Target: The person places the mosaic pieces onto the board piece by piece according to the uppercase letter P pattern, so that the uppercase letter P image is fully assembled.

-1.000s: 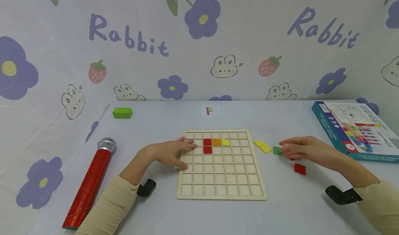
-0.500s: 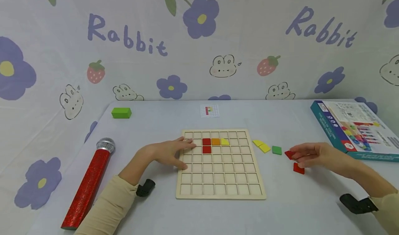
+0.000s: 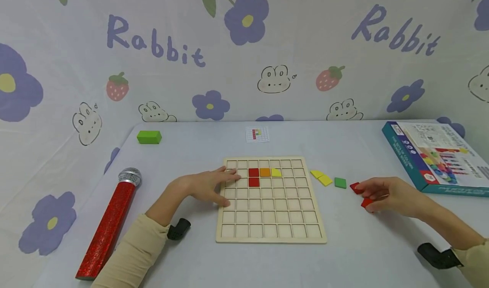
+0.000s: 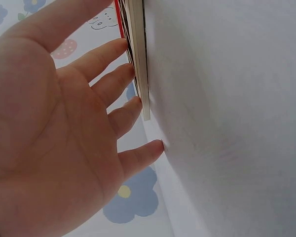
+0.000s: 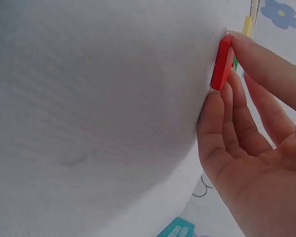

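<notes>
A wooden grid board (image 3: 272,239) lies mid-table. Two red tiles (image 3: 254,182), an orange tile (image 3: 265,172) and a yellow tile (image 3: 276,173) sit in its upper cells. My left hand (image 3: 208,187) rests spread on the board's left edge, fingertips on the rim. To the right of the board, my right hand (image 3: 397,196) pinches a red square tile (image 5: 222,64) between thumb and finger, low over the cloth. Another red tile (image 3: 355,187) lies at its fingertips, partly covered. Left of that lie a green tile (image 3: 340,182) and two yellow tiles (image 3: 325,180).
A small card with a coloured grid pattern (image 3: 257,134) lies behind the board. A game box (image 3: 443,160) stands at the right rear. On the left are a green block (image 3: 149,137) and a red toy microphone (image 3: 108,228).
My right hand has moved from above the green tile rightward and toward me to the red tiles, and its thumb and finger now close on the nearer one. The left hand stays in place.
</notes>
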Available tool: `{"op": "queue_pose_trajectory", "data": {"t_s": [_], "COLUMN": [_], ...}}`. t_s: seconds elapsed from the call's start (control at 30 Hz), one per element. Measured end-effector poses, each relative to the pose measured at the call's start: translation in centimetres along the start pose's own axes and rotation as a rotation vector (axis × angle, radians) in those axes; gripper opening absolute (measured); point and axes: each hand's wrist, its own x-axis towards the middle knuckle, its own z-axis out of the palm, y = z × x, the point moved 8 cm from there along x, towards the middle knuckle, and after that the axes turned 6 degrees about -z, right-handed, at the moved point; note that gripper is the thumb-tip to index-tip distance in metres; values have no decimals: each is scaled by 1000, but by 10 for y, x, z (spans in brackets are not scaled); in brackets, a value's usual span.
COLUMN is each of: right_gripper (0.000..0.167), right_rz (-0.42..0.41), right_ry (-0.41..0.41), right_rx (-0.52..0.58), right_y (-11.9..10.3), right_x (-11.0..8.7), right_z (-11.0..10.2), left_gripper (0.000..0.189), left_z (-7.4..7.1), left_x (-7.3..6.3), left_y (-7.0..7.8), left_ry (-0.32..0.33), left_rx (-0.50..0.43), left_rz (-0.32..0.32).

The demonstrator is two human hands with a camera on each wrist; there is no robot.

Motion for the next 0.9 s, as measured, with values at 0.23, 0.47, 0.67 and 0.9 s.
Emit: {"op": "queue_pose_trajectory", "data": {"t_s": [0.23, 0.47, 0.67, 0.9], "right_gripper": [53, 44, 42, 56], "right_rz": [51, 130, 213, 309], "right_ry": [19, 82, 127, 96], "right_rx": [-58, -171, -172, -25], "right_y": [1, 7, 11, 11], "right_x": [-1, -2, -3, 3], "right_z": [-1, -10, -19, -14], "left_gripper": [76, 76, 75, 76], "left_z": [0, 0, -1, -1], "left_x": [0, -2, -1, -1], "left_y": [-1, 1, 0, 0], "left_ry": [0, 2, 2, 2], "left_rx": [-5, -15, -10, -15], "left_rz": [3, 13, 4, 10]}}
